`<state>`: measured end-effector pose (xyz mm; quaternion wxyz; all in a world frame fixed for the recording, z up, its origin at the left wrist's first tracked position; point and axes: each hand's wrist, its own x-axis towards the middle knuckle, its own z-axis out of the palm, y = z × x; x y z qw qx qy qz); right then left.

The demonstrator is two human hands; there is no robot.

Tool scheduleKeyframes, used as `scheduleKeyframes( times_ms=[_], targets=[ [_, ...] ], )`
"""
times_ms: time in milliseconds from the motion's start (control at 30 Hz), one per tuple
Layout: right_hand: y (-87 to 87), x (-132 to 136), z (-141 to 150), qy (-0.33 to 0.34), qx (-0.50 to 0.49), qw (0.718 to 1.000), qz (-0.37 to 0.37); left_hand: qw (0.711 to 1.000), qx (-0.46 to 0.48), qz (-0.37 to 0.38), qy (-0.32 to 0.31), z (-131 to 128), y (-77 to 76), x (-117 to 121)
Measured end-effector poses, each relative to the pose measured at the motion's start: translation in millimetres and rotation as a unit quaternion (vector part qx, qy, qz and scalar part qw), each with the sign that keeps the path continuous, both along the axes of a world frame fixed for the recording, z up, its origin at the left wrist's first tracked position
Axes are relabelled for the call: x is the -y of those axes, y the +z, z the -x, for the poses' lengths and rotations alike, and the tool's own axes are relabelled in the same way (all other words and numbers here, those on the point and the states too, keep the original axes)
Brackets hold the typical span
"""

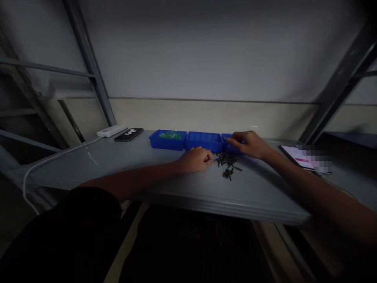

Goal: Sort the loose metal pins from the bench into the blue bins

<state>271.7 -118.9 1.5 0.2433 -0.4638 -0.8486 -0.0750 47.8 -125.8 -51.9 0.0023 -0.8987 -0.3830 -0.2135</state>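
Note:
My left hand (196, 159) rests on the table in front of the middle blue bin (204, 141), its fingers curled closed; whatever they may hold is hidden. At the right blue bin (228, 138), my right hand (249, 144) hovers over the rim with thumb and fingers drawn into a pinch. Anything between those fingertips is too small to make out. A loose pile of small dark screw-like pieces (226, 160) lies between the hands, with a smaller cluster closer to me. The right hand partly covers the right bin, and its contents do not show.
The left blue bin (167, 145) holds green clear plastic pieces (171, 135). Farther left lie a phone (129, 135) with white earbuds on it and a white power bank (111, 131) with a cable. A tablet or phone with a lit screen (299, 157) lies at the right.

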Motion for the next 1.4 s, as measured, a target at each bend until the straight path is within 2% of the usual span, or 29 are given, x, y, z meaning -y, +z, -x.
scheduleKeyframes(
  times_ms=[167,400,533,800,1033,1167,1267,1333,1400],
  targets=[
    [-8.1,11.9,20.0,0.072,0.077,0.992,0.063,0.999,-0.014,0.008,0.031,0.4,-2.0,-1.0],
    [-19.8,6.2,17.9,0.108,0.135,0.98,0.1,0.997,-0.012,-0.035,0.073,2.2,-3.2,-2.3],
    [-21.0,6.6,19.4,0.139,0.138,0.974,0.118,0.998,-0.006,-0.016,0.063,2.2,1.1,0.5],
    [-22.0,8.2,22.5,0.132,0.13,0.975,0.118,0.998,-0.033,-0.027,0.036,2.7,-0.4,-0.3],
    [-17.0,13.5,24.1,0.115,0.106,0.983,0.092,0.998,0.03,-0.04,0.042,3.1,0.6,-4.8],
    [-5.2,12.5,17.7,0.072,0.081,0.993,0.045,0.996,0.063,-0.038,0.043,1.4,3.7,1.8],
    [3.0,2.8,2.4,-0.027,0.025,0.999,-0.025,0.998,0.054,-0.023,0.035,0.4,4.3,8.2],
    [5.1,-6.0,-9.4,-0.106,-0.001,0.992,-0.063,0.999,0.027,-0.011,0.022,0.3,4.1,10.7],
    [4.4,-12.8,-17.5,-0.155,-0.007,0.985,-0.075,1.0,0.004,-0.006,0.006,0.5,4.1,11.3]
  ],
)
